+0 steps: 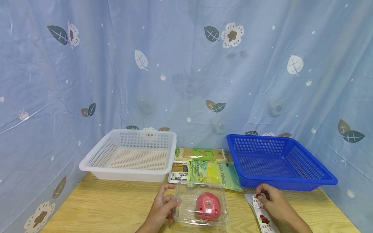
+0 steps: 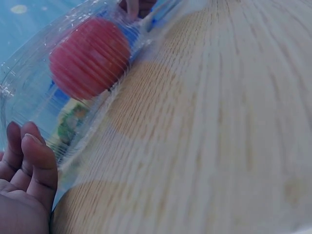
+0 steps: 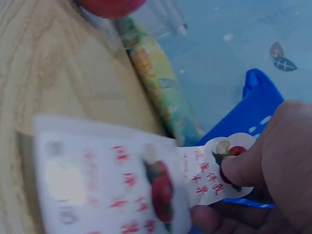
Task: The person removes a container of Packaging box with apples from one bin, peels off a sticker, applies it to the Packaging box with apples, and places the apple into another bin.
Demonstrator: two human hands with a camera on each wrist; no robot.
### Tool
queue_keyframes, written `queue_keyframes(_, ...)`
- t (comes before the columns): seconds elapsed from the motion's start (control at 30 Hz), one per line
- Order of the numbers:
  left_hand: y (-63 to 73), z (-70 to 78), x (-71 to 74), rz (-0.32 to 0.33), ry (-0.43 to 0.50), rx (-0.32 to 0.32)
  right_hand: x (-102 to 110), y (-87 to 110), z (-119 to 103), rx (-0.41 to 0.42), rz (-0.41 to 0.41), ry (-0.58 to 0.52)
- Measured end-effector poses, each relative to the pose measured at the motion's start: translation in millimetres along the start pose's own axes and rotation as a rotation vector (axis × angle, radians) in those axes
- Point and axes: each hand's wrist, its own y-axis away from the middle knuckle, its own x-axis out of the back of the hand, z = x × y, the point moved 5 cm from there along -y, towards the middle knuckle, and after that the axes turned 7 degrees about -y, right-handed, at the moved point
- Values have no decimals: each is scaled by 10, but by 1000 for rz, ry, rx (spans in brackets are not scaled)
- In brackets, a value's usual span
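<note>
A clear plastic clamshell box [image 1: 186,208] stands on the wooden table with a round red fruit [image 1: 208,204] inside its right half. My left hand [image 1: 162,207] is at the box's left side, thumb tip overlapping the edge and fingers loosely bent. Its fingers show beside the clear wall in the left wrist view. To the right of the box, my right hand [image 1: 275,202] pinches the upper end of a white sticker strip [image 1: 264,220] between thumb and fingers. Red fruit pictures and red lettering are printed on the strip [image 3: 122,190], and its pinched end has a scalloped outline.
A white basket [image 1: 128,176] stands at the back left, a blue basket [image 1: 279,182] at the back right. Between them lie a yellow-green packet [image 1: 214,173], a brown-and-green packet [image 1: 201,154] and a printed packet [image 1: 178,171]. A blue patterned curtain [image 1: 186,81] hangs behind.
</note>
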Motion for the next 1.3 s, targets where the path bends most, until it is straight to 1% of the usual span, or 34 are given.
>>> queue_keyframes(0.07, 0, 3, 0, 0, -1, 0, 14, 2, -25, 27, -10, -5)
queue_keyframes(0.17, 2, 7, -1, 1, -1, -1, 20, 8, -56, 58, -56, -43)
queue_keyframes(0.3, 8, 7, -4, -1, 1, 0, 40, 15, -120, 52, -72, -57)
queue_keyframes(0.37, 9, 4, -7, -2, 0, 0, 53, 17, -168, 42, -64, -49)
queue_keyframes(0.47, 9, 0, -12, -8, -6, -1, 75, 18, -280, 54, -57, -19)
queue_keyframes(0.57, 7, 0, -16, -9, -11, -3, 84, 20, -433, 85, -56, -4)
queue_keyframes(0.77, 9, 3, -11, -2, -9, 6, 50, 3, -751, 161, -56, -24)
queue_keyframes(0.9, 15, -2, -10, 0, -9, 11, 22, -10, -906, 184, -39, -79)
queue_keyframes(1.1, 21, -13, 3, 0, -6, 17, -74, -66, -1112, 195, -51, -232)
queue_keyframes(1.3, 13, -7, -3, -5, 1, 11, -191, -154, -1279, 219, -61, -325)
